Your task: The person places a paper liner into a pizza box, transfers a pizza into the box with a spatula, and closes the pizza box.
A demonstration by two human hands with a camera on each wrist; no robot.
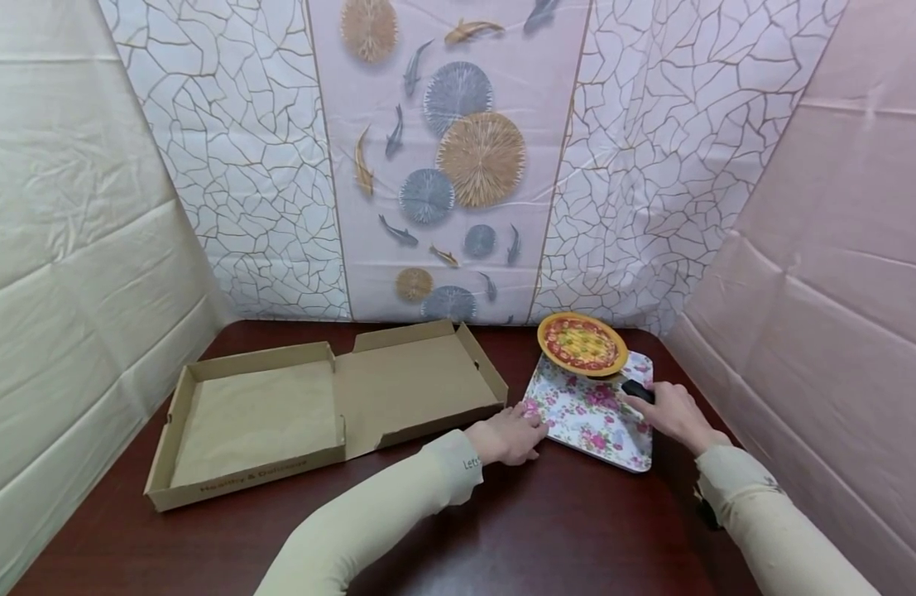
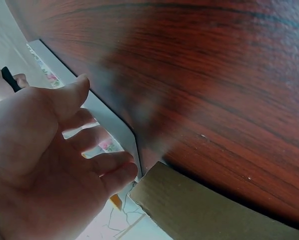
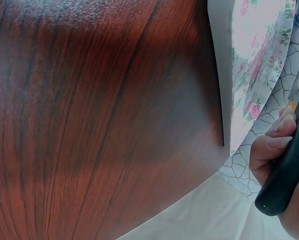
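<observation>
A round toy-like pizza with a bright orange crust and red, yellow and green topping (image 1: 582,343) sits over the far left part of a rectangular white tray printed with pink flowers (image 1: 577,410), its outer side reaching past the tray's edge in the head view. Metal shows at the pizza's near edge, the blade of a black-handled server (image 1: 639,391); how far it runs beneath cannot be seen. The right hand (image 1: 681,414) is clamped on the server's handle, fingers wrapped round it. The left hand (image 1: 508,434), apart from the right and holding nothing, reaches to the tray's near left corner, its fingers loosely extended and its thumb standing away from them.

Just beside the left hand lies the flat lid (image 1: 413,385) of an open brown cardboard box (image 1: 249,478), the box's shallow base farther left with lettering along its near wall. Everything stands on a dark red wood-grained worktop (image 1: 517,530). Pale sleeves (image 1: 383,513) cover both arms. Behind hangs a white cloth backdrop (image 1: 264,149) patterned with cracked lines, fish and round discs.
</observation>
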